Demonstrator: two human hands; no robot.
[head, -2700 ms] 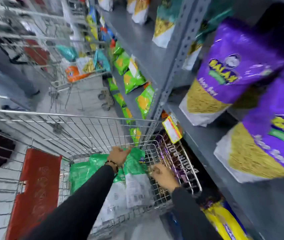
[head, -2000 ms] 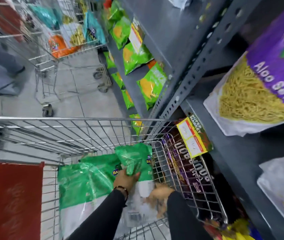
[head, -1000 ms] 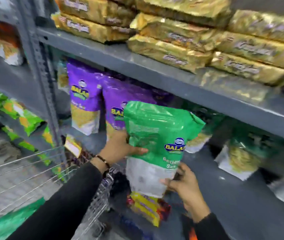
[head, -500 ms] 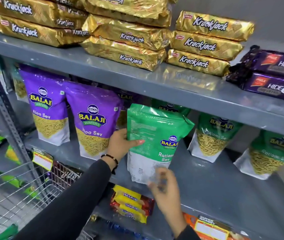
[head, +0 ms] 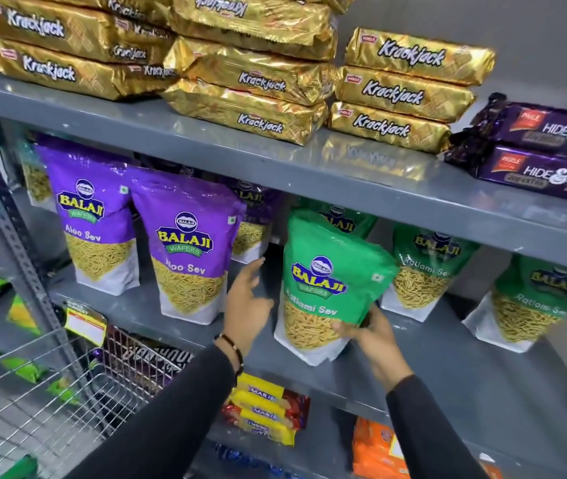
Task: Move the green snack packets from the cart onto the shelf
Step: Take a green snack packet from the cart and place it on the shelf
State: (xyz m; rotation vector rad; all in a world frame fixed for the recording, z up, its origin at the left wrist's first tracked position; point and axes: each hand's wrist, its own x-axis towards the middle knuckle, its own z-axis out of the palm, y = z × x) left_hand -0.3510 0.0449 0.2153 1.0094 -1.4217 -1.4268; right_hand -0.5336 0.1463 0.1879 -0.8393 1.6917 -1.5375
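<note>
Steadying the upright green plastic snack packet (head: 330, 288) on the grey metal shelf (head: 448, 368), our right hand (head: 375, 335) grips its near-right corner; left hand (head: 245, 299) hovers open, empty, just left.

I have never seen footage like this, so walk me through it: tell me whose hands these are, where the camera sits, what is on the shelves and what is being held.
There is no machine here. A person wears one wide-angle camera on the head, so you look forward and down along the black sleeves at the two bare hands.

The right hand grips the lower right corner of a green Ratlami Sev packet, which stands on the middle shelf. The left hand is open beside it and does not touch it.

On the same shelf stand purple Aloo Sev packets to the left and more green packets behind and to the right. The shelf above holds gold Krackjack packs and dark Hide & Seek packs. The wire cart is at lower left.
</note>
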